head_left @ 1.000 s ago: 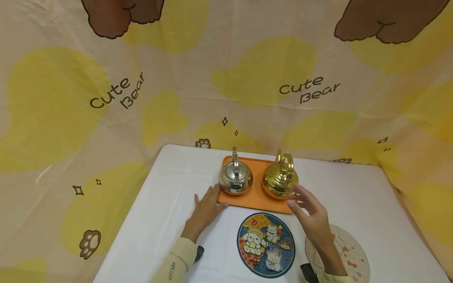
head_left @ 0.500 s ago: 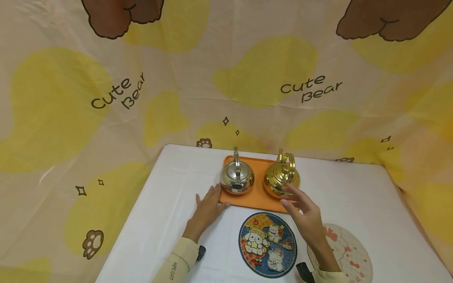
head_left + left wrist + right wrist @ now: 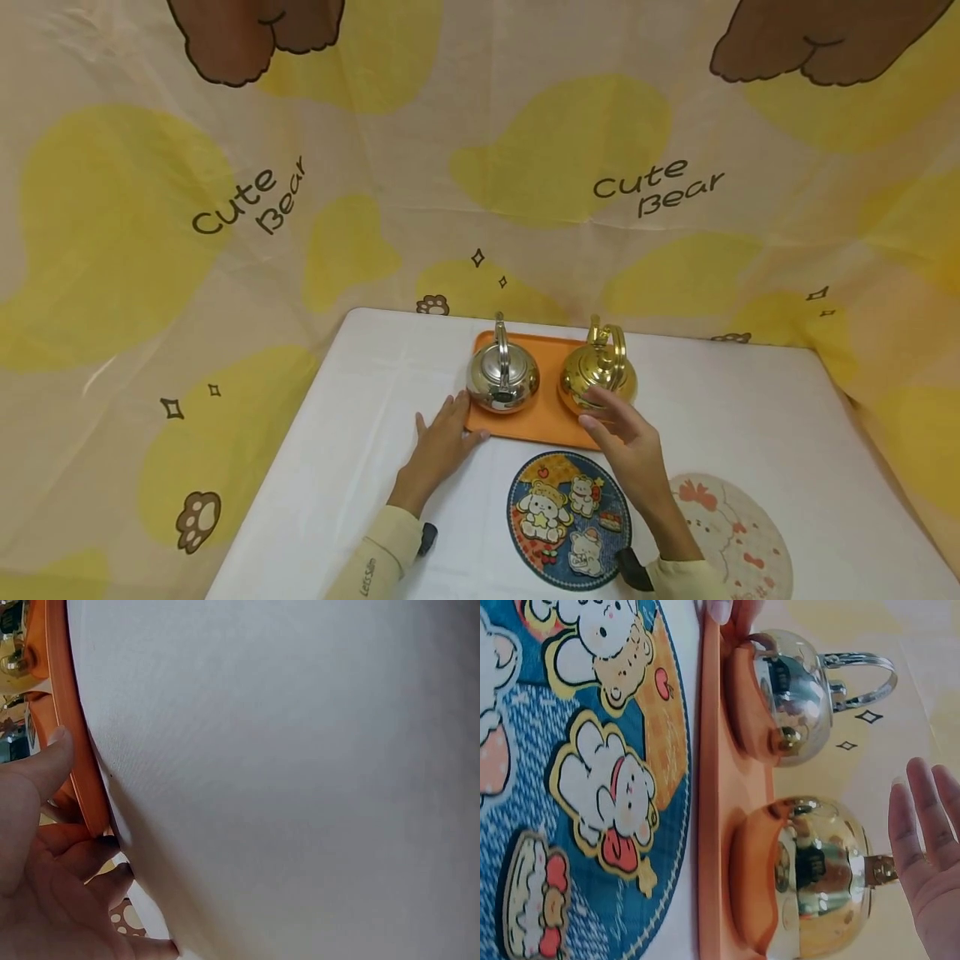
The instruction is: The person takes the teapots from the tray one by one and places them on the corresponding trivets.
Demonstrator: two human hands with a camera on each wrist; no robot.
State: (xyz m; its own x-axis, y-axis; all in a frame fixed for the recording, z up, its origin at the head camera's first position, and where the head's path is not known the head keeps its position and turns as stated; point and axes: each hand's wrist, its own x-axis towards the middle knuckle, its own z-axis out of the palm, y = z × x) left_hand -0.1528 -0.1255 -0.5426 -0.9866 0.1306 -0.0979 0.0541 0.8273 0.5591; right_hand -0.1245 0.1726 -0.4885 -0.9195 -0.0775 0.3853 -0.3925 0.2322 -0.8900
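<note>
Moved: the right hand (image 3: 626, 442) has been brought in closer to the gold kettle (image 3: 597, 375) than it was a second ago, while the left hand (image 3: 438, 446) has stayed by the tray.
Right hand: it is held up in front of the gold kettle with the fingers (image 3: 922, 817) straight and spread, and nothing is held in it. In the right wrist view a gap is seen between the palm and the kettle.
Left hand: it is laid flat on the white table (image 3: 352, 467), fingers loose, with the thumb (image 3: 45, 761) touching the near rim of the orange tray (image 3: 551, 421). Nothing is gripped by it, as far as can be seen, since most of the left wrist view is filled by the cloth.
How far along: both kettles stand on the tray. Neither has been lifted yet, so the work looks to be only just begun.
Gold kettle: it stands on the right side of the tray. It is round, shiny metal like a mirror, with a hoop handle standing up.
Silver kettle (image 3: 502, 379): it has the same round shape and shiny metal, and stands on the left side of the tray.
Tray: it is flat, smooth and orange, with a low rim.
Mats: a round blue mat (image 3: 568, 521) with cartoon animals lies just in front of the tray, and a pale round mat (image 3: 738, 537) lies beside it on the right.
Table: it is covered in a smooth white cloth.
</note>
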